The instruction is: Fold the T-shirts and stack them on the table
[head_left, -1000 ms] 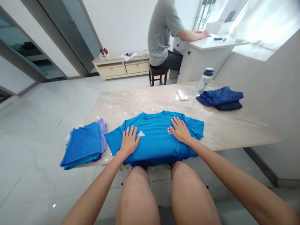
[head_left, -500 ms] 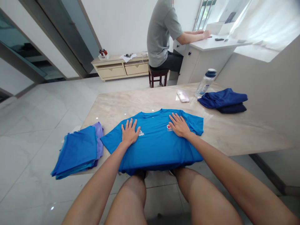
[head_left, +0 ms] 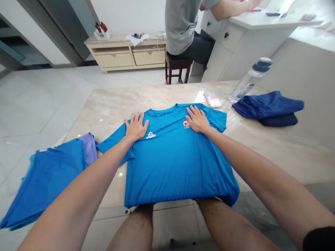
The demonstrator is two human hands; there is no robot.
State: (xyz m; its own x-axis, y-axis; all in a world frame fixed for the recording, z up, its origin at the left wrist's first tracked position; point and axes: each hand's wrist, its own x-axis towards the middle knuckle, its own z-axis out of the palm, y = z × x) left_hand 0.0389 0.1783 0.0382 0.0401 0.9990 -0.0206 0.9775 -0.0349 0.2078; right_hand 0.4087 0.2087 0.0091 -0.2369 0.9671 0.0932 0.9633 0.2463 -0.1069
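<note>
A bright blue T-shirt (head_left: 172, 160) lies face up on the marble table (head_left: 261, 146), its hem hanging over the near edge above my knees. My left hand (head_left: 136, 126) lies flat on the shirt's left chest beside the white logo, fingers spread. My right hand (head_left: 196, 119) rests flat on the right chest next to the red star badge, fingers apart. Neither hand holds anything.
A stack of folded blue and purple clothes (head_left: 49, 170) sits at the table's left corner. Dark blue folded garments (head_left: 269, 109), a water bottle (head_left: 248, 81) and a small packet (head_left: 213, 101) lie at the far right. A person in a grey shirt (head_left: 180, 28) sits on a stool (head_left: 178, 69) at a white desk beyond.
Both hands have slid up the shirt toward the collar, staying flat. My view has moved closer and lower over the table, so more of the shirt shows.
</note>
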